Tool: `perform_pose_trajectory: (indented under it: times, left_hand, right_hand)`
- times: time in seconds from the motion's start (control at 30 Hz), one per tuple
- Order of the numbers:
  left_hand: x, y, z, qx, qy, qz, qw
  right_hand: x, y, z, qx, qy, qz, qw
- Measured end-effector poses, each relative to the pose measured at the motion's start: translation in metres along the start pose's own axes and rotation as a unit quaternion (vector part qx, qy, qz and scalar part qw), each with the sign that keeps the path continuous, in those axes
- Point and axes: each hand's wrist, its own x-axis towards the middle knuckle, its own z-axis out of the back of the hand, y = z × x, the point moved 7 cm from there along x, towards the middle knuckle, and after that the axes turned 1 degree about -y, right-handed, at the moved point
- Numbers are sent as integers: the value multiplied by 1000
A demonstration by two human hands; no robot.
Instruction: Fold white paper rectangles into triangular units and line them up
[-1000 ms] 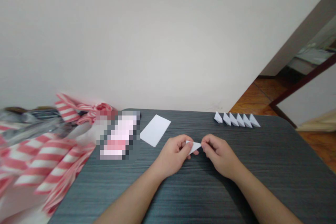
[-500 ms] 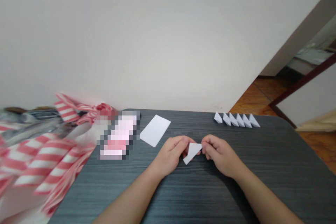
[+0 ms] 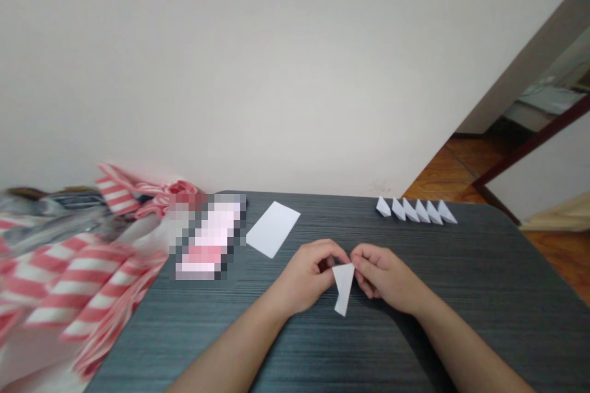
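Between my hands, over the dark table [image 3: 286, 344], is a small folded piece of white paper [image 3: 343, 287], its narrow end hanging down toward me. My right hand [image 3: 380, 273] pinches its upper right corner between thumb and fingers. My left hand [image 3: 313, 273] is curled at the upper left edge, fingers bent over with the fingertips at the paper's top. Part of the paper's upper edge is hidden by the fingers. Beyond my left hand lies a flat white paper sheet [image 3: 273, 229].
A row of several folded white paper pieces [image 3: 424, 212] stands at the back right of the table. A blurred-out pinkish rectangular item [image 3: 212, 236] lies at the left. Red-and-white striped cloth [image 3: 78, 282] is heaped beside the table's left edge. A pale wall [image 3: 295, 73] rises behind.
The folded paper has turned so its narrow end points down toward me rather than down-left. My left fingers have shifted to the paper's top, and both hands have come closer together.
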Motion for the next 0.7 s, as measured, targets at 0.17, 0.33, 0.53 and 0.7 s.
perform_pose_trajectory:
  times: [0.17, 0.33, 0.53, 0.7]
  left_hand:
    - [1, -5, 0, 11, 3, -27, 1000]
    - [1, -8, -1, 22, 11, -39, 999]
    - [1, 5, 1, 17, -2, 28, 999]
    - [-2, 20, -5, 4, 12, 96, 995]
  right_hand:
    - [0, 2, 0, -19, 2, 9, 1000]
    - [-2, 6, -2, -35, 7, 18, 999]
    - [-1, 8, 4, -61, -35, 23, 997]
    - [-6, 17, 26, -35, -149, 143, 978]
